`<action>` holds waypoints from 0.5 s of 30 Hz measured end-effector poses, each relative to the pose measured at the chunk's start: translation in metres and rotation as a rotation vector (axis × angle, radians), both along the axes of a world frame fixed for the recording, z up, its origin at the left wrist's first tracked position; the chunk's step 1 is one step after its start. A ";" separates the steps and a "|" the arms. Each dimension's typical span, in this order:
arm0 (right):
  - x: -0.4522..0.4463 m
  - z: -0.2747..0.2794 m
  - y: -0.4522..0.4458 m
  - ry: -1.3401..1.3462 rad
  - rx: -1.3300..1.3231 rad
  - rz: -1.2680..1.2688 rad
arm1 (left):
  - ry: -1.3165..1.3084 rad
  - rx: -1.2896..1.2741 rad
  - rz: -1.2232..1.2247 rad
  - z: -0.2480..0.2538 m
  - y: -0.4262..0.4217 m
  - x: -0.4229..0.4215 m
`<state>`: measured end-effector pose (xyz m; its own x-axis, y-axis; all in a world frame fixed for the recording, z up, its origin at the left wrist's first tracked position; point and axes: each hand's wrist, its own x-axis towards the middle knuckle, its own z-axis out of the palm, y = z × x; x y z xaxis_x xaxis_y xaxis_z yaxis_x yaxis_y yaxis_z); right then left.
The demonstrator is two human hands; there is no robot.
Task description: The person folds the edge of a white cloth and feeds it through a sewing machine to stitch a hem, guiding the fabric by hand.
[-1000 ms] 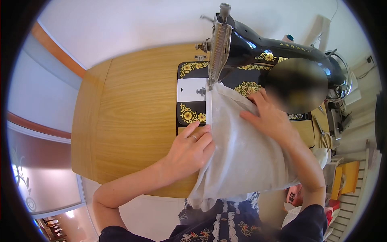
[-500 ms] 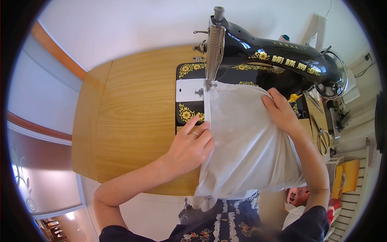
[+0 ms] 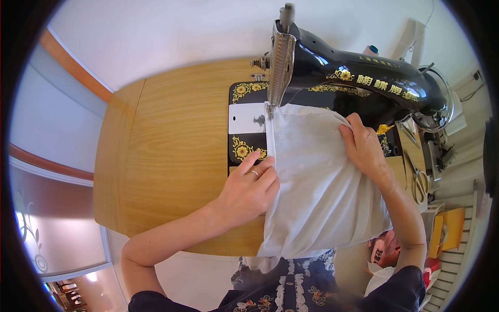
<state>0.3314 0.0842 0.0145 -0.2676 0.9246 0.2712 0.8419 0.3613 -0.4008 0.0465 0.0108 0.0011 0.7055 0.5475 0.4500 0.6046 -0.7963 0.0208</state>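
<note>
A sheer white fabric (image 3: 312, 171) lies under the needle of a black sewing machine (image 3: 358, 73) with gold flower decoration and hangs over the table's front edge. Its left edge is a narrow folded hem running straight down from the presser foot (image 3: 270, 110). My left hand (image 3: 252, 182), with a ring on one finger, pinches this hem below the needle; its index finger points forward. My right hand (image 3: 363, 144) grips the upper right edge of the fabric, thumb on top. The fabric is drawn into folds between the hands.
The wooden table (image 3: 176, 151) extends to the left. Scissors (image 3: 420, 182) lie at its right edge. A thread spool (image 3: 370, 50) stands behind the machine arm. A yellow box (image 3: 446, 231) is at the lower right, and the handwheel (image 3: 439, 99) at the far right.
The fabric's top edge has shifted slightly toward the back under the needle. The needle bar top looks higher and blurred. Both hands keep nearly the same hold, and the view has shifted a little.
</note>
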 end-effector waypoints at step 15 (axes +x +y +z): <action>-0.005 0.003 0.013 -0.042 0.062 -0.002 | -0.019 -0.008 0.007 0.002 0.012 -0.003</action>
<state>0.3264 0.0969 0.0173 -0.2778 0.9070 0.3165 0.8585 0.3823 -0.3419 0.0440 0.0231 0.0031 0.6933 0.5559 0.4586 0.6094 -0.7919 0.0386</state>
